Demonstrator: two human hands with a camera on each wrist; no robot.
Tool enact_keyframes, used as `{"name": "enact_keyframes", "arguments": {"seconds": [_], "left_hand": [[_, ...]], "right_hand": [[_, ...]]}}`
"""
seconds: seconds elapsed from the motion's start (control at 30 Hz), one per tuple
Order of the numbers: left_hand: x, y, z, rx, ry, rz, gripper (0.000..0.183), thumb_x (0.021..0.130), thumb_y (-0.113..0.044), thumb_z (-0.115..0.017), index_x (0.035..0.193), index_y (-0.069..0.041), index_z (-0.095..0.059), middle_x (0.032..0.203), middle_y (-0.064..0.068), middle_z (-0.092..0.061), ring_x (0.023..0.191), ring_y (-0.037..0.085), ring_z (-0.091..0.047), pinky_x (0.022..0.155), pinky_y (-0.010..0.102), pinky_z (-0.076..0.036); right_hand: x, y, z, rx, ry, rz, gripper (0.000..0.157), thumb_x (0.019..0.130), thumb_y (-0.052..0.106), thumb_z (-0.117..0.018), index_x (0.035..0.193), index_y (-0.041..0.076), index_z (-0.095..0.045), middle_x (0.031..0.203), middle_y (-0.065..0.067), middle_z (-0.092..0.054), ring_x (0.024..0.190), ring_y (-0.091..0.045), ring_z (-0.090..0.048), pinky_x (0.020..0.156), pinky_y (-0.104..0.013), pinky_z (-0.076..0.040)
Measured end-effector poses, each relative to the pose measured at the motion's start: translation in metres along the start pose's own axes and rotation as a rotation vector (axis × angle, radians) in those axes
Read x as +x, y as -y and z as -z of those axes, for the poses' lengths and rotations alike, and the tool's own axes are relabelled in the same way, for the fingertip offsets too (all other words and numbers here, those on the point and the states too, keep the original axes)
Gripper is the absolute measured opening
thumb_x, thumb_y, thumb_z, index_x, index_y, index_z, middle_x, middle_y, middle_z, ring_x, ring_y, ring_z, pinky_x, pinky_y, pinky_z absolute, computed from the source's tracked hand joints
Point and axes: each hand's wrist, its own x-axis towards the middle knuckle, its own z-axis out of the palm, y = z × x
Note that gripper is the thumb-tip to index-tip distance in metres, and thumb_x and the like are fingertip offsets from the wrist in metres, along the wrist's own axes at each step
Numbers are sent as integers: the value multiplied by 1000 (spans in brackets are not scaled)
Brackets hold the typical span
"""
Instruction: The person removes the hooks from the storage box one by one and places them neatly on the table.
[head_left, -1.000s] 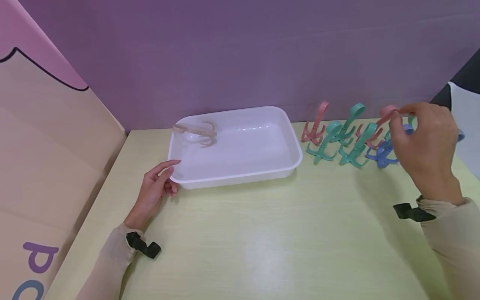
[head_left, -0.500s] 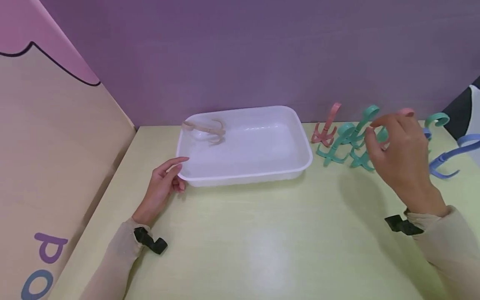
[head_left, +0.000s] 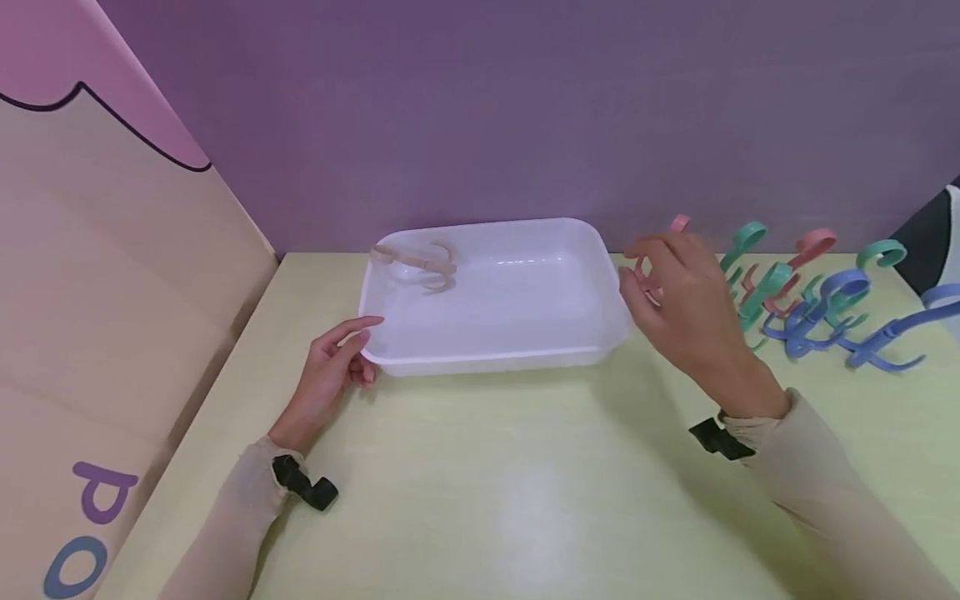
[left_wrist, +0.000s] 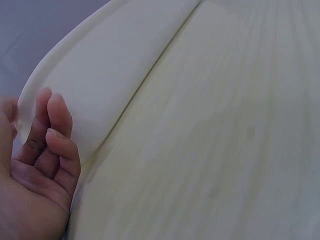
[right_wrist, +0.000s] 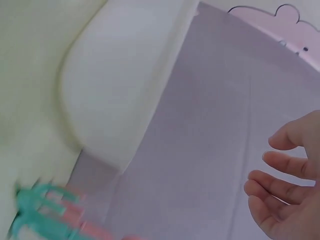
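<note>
A white plastic tray (head_left: 495, 363) stands on the table with a beige pronged hook (head_left: 416, 262) lying in its left end. My left hand (head_left: 326, 375) holds the tray's near left corner, its index finger over the rim and other fingers outside the wall. Just off the tray's right end is my right hand (head_left: 682, 312), fingers curved and nothing between them; the right wrist view also shows this hand (right_wrist: 287, 185) holding nothing. It partly hides a red hook (head_left: 680, 222) behind it. Right of it stand a green hook (head_left: 768, 287) and a blue hook (head_left: 802, 329).
Farther right are another blue hook (head_left: 888, 337), a red hook (head_left: 813, 244) and a green hook (head_left: 885, 252), crowded together. A purple panel (head_left: 480, 108) rises behind the table (head_left: 480, 483). A beige side panel (head_left: 112, 292) borders the left.
My right hand has moved left, away from the hooks at the far right, to beside the tray's right end. My left hand stays on the tray corner. The head view has shifted slightly.
</note>
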Motion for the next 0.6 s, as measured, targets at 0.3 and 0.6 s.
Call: {"name": "enact_keyframes", "arguments": {"seconds": [0.3,0.6], "left_hand": [[-5,3,2,14,-12,5,31,102,-21,-59,130,-8,-64,58,4,-59,48,13,-57,48,23,-50],[0,0,1,-3,18,-7,32,103,-21,-58,132,-8,-63,59,4,-61,49,12,-58,50,24,-53]], "right_hand": [[25,35,-37,67,75,76,15,90,6,-65,103,0,-66,102,-14,-66,100,-35,-59,101,-54,-40],[60,61,-58,88,166,153,19,92,10,-64,108,1,-65,105,-11,-66,103,-32,-58,94,-47,-45]]}}
